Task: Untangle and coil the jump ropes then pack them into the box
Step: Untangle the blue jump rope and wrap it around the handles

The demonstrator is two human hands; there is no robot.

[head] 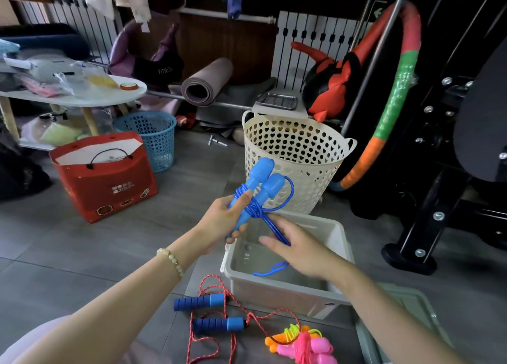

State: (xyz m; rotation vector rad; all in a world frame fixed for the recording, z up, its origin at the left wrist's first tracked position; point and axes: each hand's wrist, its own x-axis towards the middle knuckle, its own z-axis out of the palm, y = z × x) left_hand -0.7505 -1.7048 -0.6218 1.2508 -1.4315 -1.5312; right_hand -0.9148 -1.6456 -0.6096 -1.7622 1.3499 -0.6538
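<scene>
My left hand (225,221) grips the two blue handles of a blue jump rope (263,182), held together above the white plastic box (337,240). The blue cord is wound round the handles and a loop of it hangs down into the box. My right hand (299,250) hovers over the box with fingers spread, the cord running across them. On the floor in front lie a red-and-white rope (216,284) with dark blue foam handles (199,302), loose and uncoiled, and a bundle of pink and orange rope handles (304,346).
A cream laundry basket (296,149) stands just behind the box. The box's grey lid (403,317) lies at the right. A red paper bag (107,182) and a blue basket (153,133) sit left. Black gym equipment (439,171) fills the right side.
</scene>
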